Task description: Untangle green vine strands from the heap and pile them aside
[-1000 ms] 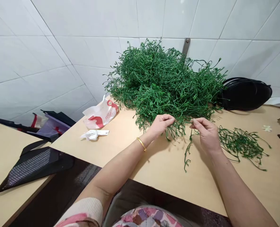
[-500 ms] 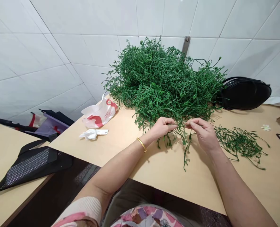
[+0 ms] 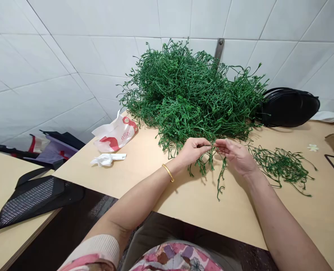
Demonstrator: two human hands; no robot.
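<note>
A big tangled heap of thin green plastic-looking stems [image 3: 189,86] with small budded tips rises at the back of the table. At its front edge, my left hand [image 3: 196,150], wearing a gold bangle, pinches a thin green stem between thumb and forefinger. My right hand [image 3: 236,154] meets it fingertip to fingertip, its fingers close together on the same stem; its exact hold is partly hidden. Several stem ends [image 3: 220,180] hang and lie below the hands on the tabletop. To the right of my right hand lies a smaller loose bunch of green stems [image 3: 282,165].
Left of the heap lie a red-and-white plastic bag [image 3: 116,133] and a crumpled white tissue [image 3: 107,159]. A black round bag [image 3: 291,107] stands against the tiled wall. A small white flower [image 3: 313,147] lies at right. A black mesh item [image 3: 28,199] rests on the other table.
My right hand has moved left toward my left hand, and its fingers have straightened. The gap between the hands has nearly closed. My left hand keeps its pinch. The whole view has shifted slightly.
</note>
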